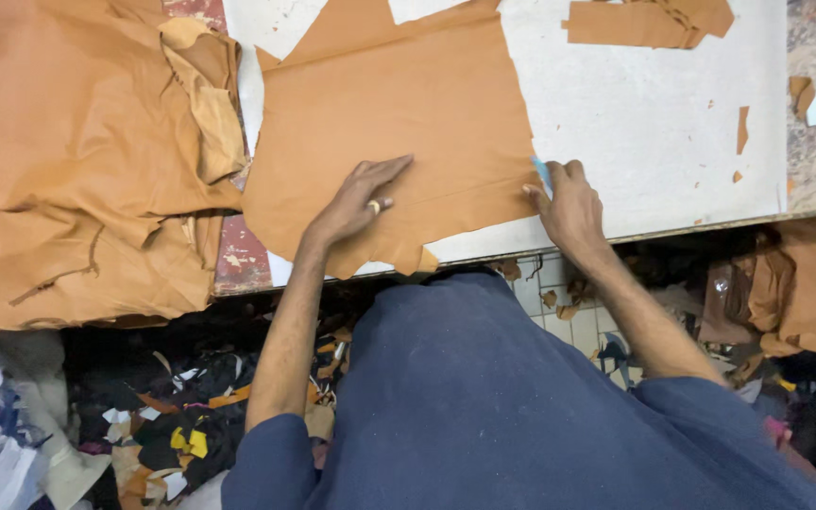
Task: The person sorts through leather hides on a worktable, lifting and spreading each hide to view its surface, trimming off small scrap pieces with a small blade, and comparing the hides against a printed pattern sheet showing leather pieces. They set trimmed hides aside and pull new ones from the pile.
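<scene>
While our left hand (pixel 356 203) presses flat on the tan leather sheet (pixel 399 113) on the worktop (pixel 654 113), our right hand (pixel 569 203) grips a small blue tool (pixel 541 171) at its edge — a slip could tear it.

Two hands, one tan leather sheet (pixel 399 123) on one white cutting board (pixel 635 123), one leather heap (pixel 77 161) at the board's left edge.
</scene>
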Demonstrator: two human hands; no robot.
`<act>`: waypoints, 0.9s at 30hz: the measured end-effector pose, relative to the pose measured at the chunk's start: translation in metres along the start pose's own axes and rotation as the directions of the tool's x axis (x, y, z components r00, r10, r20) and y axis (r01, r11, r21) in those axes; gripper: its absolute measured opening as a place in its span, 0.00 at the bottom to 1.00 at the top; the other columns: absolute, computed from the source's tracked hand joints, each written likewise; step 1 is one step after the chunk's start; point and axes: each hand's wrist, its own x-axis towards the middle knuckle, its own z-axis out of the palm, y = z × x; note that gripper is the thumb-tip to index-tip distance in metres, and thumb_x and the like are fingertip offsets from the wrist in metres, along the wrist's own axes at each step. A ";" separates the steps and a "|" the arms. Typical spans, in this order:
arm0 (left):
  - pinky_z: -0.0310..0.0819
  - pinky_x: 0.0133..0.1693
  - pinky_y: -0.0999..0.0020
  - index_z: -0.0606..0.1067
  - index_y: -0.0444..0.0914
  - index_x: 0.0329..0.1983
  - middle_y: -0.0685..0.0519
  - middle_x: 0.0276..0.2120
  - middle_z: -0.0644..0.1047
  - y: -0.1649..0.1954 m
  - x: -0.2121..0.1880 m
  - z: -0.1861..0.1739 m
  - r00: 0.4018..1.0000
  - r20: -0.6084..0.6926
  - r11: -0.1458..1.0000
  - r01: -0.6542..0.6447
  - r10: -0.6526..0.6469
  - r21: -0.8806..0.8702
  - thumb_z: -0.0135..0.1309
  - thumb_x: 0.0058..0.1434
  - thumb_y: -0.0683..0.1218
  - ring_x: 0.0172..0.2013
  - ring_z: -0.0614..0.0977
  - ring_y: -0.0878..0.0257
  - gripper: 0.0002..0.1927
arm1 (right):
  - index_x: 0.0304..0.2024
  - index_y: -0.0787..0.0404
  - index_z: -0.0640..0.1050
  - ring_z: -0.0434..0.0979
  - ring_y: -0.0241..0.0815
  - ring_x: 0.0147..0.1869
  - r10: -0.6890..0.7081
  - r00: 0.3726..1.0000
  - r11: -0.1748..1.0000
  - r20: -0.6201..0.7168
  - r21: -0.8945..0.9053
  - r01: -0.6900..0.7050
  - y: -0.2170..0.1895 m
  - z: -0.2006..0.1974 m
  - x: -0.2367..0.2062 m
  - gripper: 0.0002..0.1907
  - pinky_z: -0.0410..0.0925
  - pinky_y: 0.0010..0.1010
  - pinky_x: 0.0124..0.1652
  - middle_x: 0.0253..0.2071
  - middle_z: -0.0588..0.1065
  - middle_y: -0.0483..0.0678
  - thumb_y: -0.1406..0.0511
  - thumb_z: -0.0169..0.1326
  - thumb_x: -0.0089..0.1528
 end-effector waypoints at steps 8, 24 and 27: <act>0.63 0.58 0.53 0.81 0.45 0.57 0.53 0.66 0.71 0.007 0.039 0.055 0.849 -0.520 0.890 0.168 0.088 0.424 0.68 0.56 0.48 0.58 0.70 0.51 0.23 | 0.49 0.67 0.78 0.77 0.63 0.43 -0.008 1.000 0.984 -0.022 0.179 0.012 0.033 0.033 0.008 0.16 0.70 0.53 0.42 0.46 0.72 0.59 0.60 0.58 0.66; 0.56 0.63 0.45 0.79 0.46 0.62 0.48 0.72 0.65 0.009 0.047 0.067 0.775 -0.620 0.754 0.334 0.122 0.565 0.68 0.59 0.56 0.67 0.65 0.47 0.28 | 0.50 0.63 0.79 0.81 0.47 0.35 -0.133 0.851 0.986 0.507 -0.016 0.164 0.099 -0.021 0.079 0.16 0.74 0.41 0.36 0.36 0.80 0.57 0.59 0.56 0.65; 0.54 0.65 0.43 0.78 0.46 0.63 0.47 0.72 0.64 0.006 0.047 0.067 0.785 -0.610 0.765 0.325 0.109 0.555 0.67 0.60 0.56 0.69 0.64 0.47 0.28 | 0.47 0.63 0.81 0.83 0.50 0.35 -0.074 0.883 0.996 0.464 -0.003 0.085 0.152 -0.048 0.134 0.17 0.74 0.42 0.39 0.33 0.82 0.59 0.59 0.58 0.62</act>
